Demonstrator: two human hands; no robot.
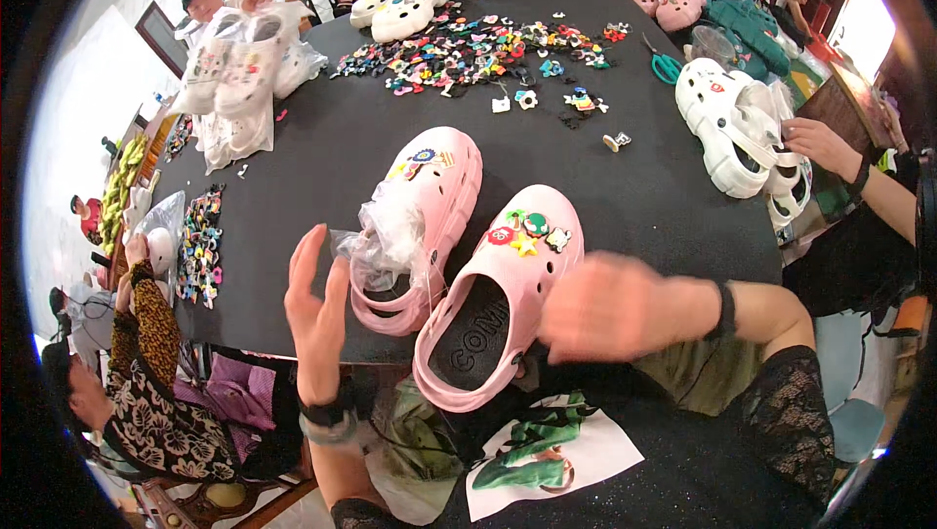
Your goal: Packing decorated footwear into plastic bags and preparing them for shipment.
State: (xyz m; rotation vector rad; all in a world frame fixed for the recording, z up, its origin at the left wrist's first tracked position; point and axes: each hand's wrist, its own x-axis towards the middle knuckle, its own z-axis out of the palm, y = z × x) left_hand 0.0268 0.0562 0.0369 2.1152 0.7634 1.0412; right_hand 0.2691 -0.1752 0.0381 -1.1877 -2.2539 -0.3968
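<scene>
Two pink clogs lie at the near edge of the dark table (625,197). The left clog (444,178) carries several charms on its toe and has crumpled clear plastic (390,231) in its opening. Nearer to me, the right clog (547,285) shows a black insole and a cluster of colourful charms (527,232). My left hand (317,319) is raised beside the plastic, fingers stretched and apart, holding nothing. Against the outer side of the right clog is my right hand (625,309), blurred by motion; its fingers cannot be made out, nor whether it touches the clog.
A heap of small charms (468,51) spreads over the far table, with more at the left (201,246). White clogs (400,4) stand at the back. Teal-handled scissors (666,66) lie right. A person's hand (825,146) touches a white clog (717,124); another holds bagged clogs (239,65).
</scene>
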